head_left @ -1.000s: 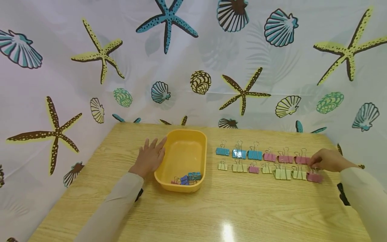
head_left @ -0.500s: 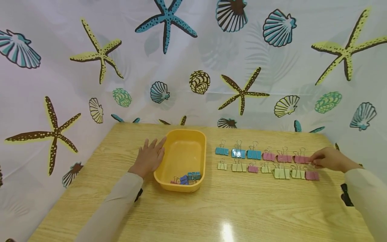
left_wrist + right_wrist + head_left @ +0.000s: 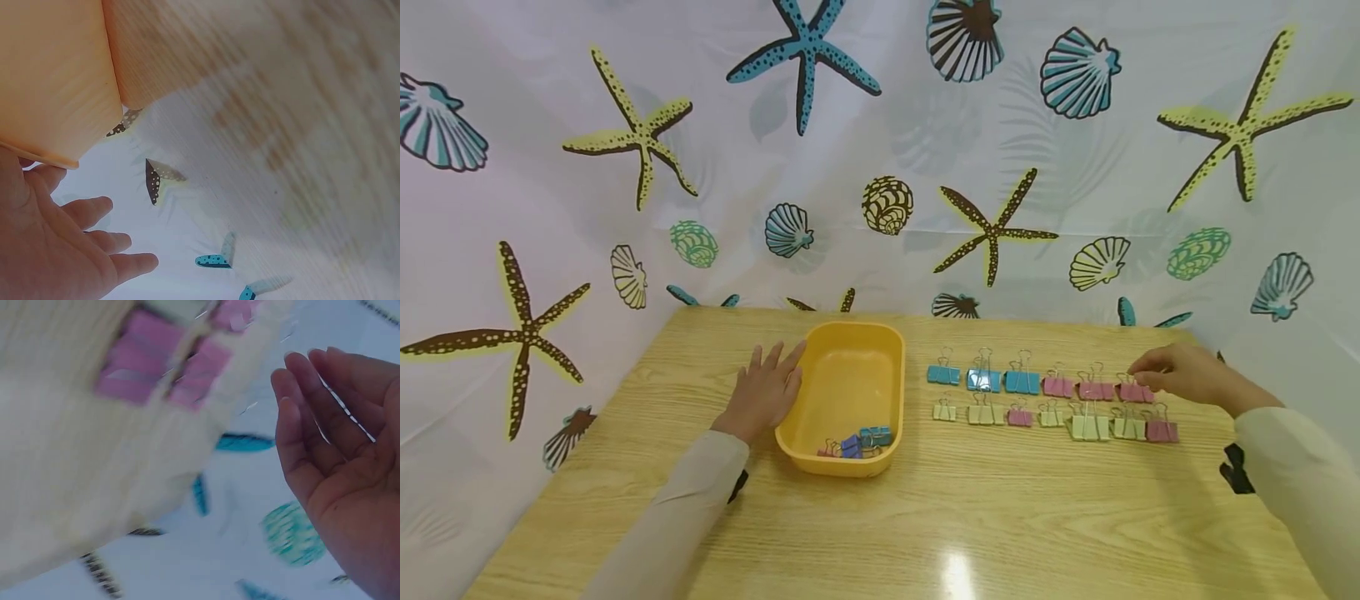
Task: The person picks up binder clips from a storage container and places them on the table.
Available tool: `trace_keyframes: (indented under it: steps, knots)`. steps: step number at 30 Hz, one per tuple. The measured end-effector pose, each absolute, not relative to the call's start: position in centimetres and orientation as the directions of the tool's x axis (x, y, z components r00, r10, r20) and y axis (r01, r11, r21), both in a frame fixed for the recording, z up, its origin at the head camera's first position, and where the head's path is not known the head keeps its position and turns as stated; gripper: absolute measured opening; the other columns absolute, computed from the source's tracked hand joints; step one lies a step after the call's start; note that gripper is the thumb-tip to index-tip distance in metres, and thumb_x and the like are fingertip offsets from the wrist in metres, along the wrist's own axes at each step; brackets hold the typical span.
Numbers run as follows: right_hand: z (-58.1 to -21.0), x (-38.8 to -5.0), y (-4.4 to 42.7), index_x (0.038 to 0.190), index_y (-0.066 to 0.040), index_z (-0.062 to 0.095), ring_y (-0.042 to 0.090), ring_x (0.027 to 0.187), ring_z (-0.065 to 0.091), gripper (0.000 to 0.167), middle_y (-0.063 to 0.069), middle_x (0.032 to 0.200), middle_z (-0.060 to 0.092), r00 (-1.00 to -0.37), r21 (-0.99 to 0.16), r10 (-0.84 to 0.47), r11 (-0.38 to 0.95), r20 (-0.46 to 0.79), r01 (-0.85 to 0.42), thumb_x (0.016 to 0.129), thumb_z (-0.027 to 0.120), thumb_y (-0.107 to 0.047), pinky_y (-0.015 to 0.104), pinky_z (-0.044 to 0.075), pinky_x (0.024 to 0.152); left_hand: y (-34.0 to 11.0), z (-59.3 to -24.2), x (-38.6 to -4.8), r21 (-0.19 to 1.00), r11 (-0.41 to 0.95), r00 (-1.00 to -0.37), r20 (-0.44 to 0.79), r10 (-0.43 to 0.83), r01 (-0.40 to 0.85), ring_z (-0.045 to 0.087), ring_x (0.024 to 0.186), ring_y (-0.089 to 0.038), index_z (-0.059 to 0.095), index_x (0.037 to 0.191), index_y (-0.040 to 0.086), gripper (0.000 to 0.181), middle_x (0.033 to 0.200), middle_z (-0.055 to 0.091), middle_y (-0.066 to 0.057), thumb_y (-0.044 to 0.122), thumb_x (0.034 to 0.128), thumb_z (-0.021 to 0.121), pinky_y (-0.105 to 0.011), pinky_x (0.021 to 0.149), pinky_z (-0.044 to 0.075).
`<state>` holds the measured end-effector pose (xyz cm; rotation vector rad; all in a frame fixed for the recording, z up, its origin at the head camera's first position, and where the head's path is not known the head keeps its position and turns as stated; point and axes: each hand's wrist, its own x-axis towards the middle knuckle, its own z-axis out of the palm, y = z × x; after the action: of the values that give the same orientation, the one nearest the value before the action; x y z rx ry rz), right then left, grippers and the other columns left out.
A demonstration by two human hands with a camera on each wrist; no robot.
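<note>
My left hand [image 3: 762, 392] lies with fingers spread at the left side of a yellow plastic tray [image 3: 901, 392]; its fingertips touch the rim. In the left wrist view, the thumb side of that hand [image 3: 56, 237] is against the tray wall [image 3: 56, 81]. My right hand [image 3: 1183, 375] hovers by the right end of the back row, near a pink binder clip [image 3: 1135, 392]. In the right wrist view, this hand [image 3: 350, 444] has loosely bent fingers with nothing between them. Below it sits another pink binder clip [image 3: 1162, 431], ending the front row.
Blue binder clips [image 3: 1022, 382] and pink ones form the back row. Pale yellow clips [image 3: 1089, 427] and pink ones form the front row. Several clips [image 3: 852, 447] lie in the tray's near end. A patterned cloth [image 3: 850, 275] hangs behind the wooden table [image 3: 850, 533].
My right hand has moved off the rightmost pink clip in the front row, back and up toward the back row's end. The left hand stays at the tray. The view has turned slightly right.
</note>
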<state>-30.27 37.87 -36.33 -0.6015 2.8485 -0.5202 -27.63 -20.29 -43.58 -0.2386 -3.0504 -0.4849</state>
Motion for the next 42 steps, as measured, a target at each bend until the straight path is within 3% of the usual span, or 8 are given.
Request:
trace_keyframes:
  steps: [6,14,23,34,37,42]
  knots:
    - [-33.0,-30.3,29.9,0.113,-0.003,0.069,0.022,0.089,0.067,0.025,0.010,0.105,0.070,-0.819,-0.373,-0.569,0.777,-0.071,-0.507,0.097,0.057,-0.019,0.042,0.055,0.076,-20.5,-43.6,-27.6,0.299,0.943,-0.989,0.054,0.139,0.149,0.007,0.140,-0.054,0.021,0.155,0.021,0.051,0.157,0.019,-0.022,0.034,0.1056,0.026,-0.073,0.104,0.016]
    - [-29.6,-30.5,16.8,0.108,-0.007,0.072,0.014,0.086,0.067,0.019,0.003,0.100,0.072,-0.601,-0.340,-0.799,0.571,-0.020,-0.747,0.095,0.060,-0.015,0.035,0.055,0.079,-20.9,-43.6,-27.6,0.304,0.941,-0.989,0.064,0.136,0.149,0.008,0.140,-0.055,0.022,0.155,0.021,0.051,0.156,0.020,-0.023,0.033,0.1055,0.026,-0.073,0.104,0.016]
    - [-29.7,-29.9,5.3,0.107,-0.010,0.073,0.013,0.086,0.066,0.018,0.000,0.099,0.072,-0.397,-0.265,-0.912,0.409,-0.100,-0.873,0.095,0.061,-0.019,0.028,0.053,0.081,-20.7,-43.5,-27.4,0.316,0.938,-0.990,0.054,0.129,0.139,0.008,0.140,-0.055,0.023,0.154,0.019,0.051,0.155,0.022,-0.023,0.033,0.1055,0.027,-0.073,0.104,0.015]
    - [-32.4,-29.2,-3.7,0.102,-0.014,0.077,0.009,0.090,0.065,0.015,-0.006,0.098,0.072,-0.408,-0.163,-0.834,0.491,-0.371,-0.856,0.090,0.069,-0.020,0.022,0.051,0.081,-20.6,-43.9,-27.6,0.243,0.956,-0.986,0.063,0.155,0.166,0.015,0.137,-0.057,0.023,0.155,0.020,0.051,0.154,0.024,-0.024,0.034,0.1059,0.027,-0.073,0.101,0.024]
    - [-33.5,-28.8,-5.5,0.102,-0.015,0.077,0.009,0.093,0.065,0.017,-0.007,0.100,0.071,-0.411,-0.124,-0.800,0.505,-0.437,-0.854,0.090,0.069,-0.023,0.021,0.051,0.081,-20.7,-43.6,-27.5,0.197,0.959,-0.978,0.089,0.188,0.202,0.018,0.135,-0.059,0.024,0.154,0.016,0.054,0.152,0.026,-0.026,0.029,0.1038,0.039,-0.073,0.098,0.028]
    - [-35.4,-28.5,-7.3,0.095,-0.017,0.079,0.010,0.091,0.063,0.011,-0.008,0.098,0.070,-0.442,-0.101,-0.738,0.562,-0.510,-0.821,0.087,0.073,-0.022,0.022,0.052,0.077,-20.8,-43.3,-27.3,0.169,0.954,-0.966,0.109,0.234,0.250,0.020,0.134,-0.061,0.024,0.154,0.013,0.077,0.151,0.027,-0.029,0.016,0.0892,0.067,-0.074,0.096,0.030]
